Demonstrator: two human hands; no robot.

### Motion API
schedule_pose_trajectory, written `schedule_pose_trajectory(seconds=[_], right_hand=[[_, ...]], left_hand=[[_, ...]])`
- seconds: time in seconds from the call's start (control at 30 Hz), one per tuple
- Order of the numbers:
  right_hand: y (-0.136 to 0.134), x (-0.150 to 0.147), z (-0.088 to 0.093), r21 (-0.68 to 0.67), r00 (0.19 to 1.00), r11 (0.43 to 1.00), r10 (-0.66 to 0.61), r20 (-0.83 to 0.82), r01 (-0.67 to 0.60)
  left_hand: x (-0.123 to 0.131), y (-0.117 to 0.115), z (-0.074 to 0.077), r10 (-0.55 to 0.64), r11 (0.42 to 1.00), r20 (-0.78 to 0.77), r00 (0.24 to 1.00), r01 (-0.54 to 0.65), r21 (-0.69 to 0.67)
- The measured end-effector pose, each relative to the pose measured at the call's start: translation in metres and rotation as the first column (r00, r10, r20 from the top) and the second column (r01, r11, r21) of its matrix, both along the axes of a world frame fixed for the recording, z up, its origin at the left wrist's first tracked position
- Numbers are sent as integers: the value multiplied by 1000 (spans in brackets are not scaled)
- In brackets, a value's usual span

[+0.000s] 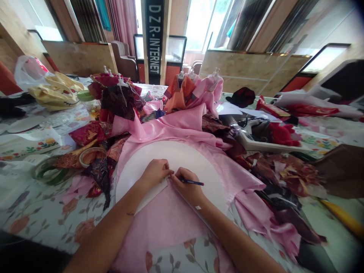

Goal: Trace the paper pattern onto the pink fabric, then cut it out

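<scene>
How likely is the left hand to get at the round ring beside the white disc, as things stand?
Likely yes. The left hand rests on the white disc, and the ring lies beyond its edge. Only low pink satin and a dark brocade scrap seem to lie between.

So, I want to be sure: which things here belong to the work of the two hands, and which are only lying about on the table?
In use: left hand, resting on the white card circle; right hand, holding a blue pen; pink satin under the circle.

Lying about: dressed dolls; brocade scraps; roll of tape; yellow cloth; black hat.
</scene>
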State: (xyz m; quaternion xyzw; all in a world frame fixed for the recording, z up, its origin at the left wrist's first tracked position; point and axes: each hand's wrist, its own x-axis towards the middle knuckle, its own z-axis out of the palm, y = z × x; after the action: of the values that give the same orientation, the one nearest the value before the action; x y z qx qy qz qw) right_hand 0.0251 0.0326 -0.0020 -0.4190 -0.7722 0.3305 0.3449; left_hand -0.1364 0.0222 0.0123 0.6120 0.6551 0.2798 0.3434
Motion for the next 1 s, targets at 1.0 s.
schedule_pose_trajectory(seconds=[1.0], right_hand=[[-7,0,6,44,995,998,-54,79,50]], left_hand=[[0,0,1,-8,1000,-3,1000,8,12]])
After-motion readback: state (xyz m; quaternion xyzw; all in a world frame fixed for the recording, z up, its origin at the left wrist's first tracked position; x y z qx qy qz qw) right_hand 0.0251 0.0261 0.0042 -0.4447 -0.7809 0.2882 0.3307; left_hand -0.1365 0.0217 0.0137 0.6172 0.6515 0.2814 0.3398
